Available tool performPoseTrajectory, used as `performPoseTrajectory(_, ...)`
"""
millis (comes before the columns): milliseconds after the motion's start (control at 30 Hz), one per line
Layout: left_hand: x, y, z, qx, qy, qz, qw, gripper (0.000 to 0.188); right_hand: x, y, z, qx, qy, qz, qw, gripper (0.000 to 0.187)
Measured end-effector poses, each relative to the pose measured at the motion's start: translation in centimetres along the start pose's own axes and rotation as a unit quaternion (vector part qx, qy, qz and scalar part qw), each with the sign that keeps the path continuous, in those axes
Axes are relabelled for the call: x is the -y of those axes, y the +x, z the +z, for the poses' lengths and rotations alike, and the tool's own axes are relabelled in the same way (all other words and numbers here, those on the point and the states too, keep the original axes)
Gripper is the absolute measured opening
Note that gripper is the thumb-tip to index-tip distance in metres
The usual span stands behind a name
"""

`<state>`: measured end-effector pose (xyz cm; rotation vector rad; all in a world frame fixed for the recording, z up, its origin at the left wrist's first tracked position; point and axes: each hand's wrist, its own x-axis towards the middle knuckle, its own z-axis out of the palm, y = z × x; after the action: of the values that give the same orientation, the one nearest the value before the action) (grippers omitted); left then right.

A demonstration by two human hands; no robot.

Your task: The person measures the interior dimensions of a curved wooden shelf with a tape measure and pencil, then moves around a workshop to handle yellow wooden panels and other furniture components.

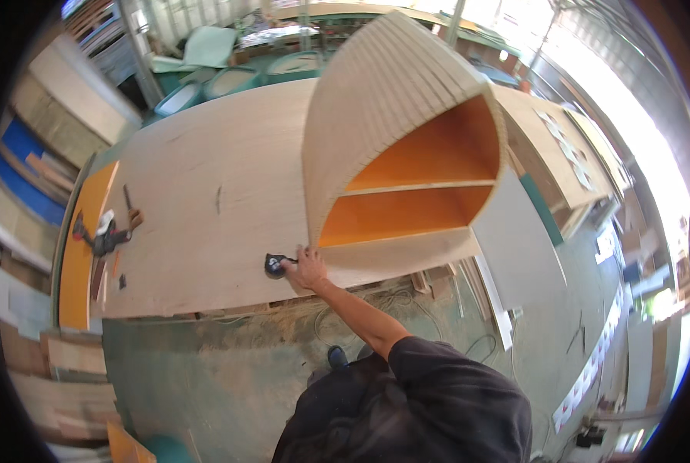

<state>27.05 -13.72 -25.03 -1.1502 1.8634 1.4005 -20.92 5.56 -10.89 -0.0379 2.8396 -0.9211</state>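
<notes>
My right hand (pixel 308 270) reaches forward and left to the near edge of a large plywood sheet (pixel 206 177). Its thumb and fingers close on a black, rounded tape measure (pixel 274 266), beside the lower left corner of a curved wooden cabinet (pixel 395 85). Ribbed slats cover the cabinet's outside. The open front shows an orange inside, split by one shelf (pixel 422 186). Whether any tape is drawn out is too small to make out. My left hand does not show.
A cordless drill (pixel 109 238) and small tools lie at the sheet's left end, near an orange board (pixel 82 251). Panels lean along the left. Cables and sawdust lie on the green floor (pixel 206 378). Another wooden bench (pixel 545 147) stands right; green chairs (pixel 233 79) stand behind.
</notes>
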Motion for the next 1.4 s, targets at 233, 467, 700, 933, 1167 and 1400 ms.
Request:
performPoseTrajectory(233,-7.0,7.4,-4.7,0.03,0.189,0.164,0.968,0.035,-4.7,-5.2,-2.4,-0.064,-0.192,-0.165,0.965,0.065)
performPoseTrajectory(467,-16.0,15.4,-5.8,0.017,0.163,0.07,0.984,0.036,-23.2,-22.8,-2.0,-0.005,0.004,0.06,0.998,0.059)
performPoseTrajectory(700,-30.3,8.2,3.7,0.157,0.159,0.12,0.967,0.036,-39.8,-45.0,-2.4,-0.025,0.071,0.611,0.788,0.036)
performPoseTrajectory(933,-46.7,-4.9,12.1,0.267,0.072,0.412,0.868,0.035,-43.2,-50.2,4.7,0.001,0.257,0.6,0.758,0.032)
performPoseTrajectory(1167,-54.4,-11.6,19.6,0.293,-0.225,0.299,0.88,0.06,-48.5,-50.0,6.8,-0.061,0.265,0.4,0.875,0.029)
performPoseTrajectory(1400,-62.8,-13.5,32.4,0.209,-0.59,0.27,0.731,0.084,-55.7,-48.1,-7.2,-0.034,0.356,0.441,0.823,0.026)
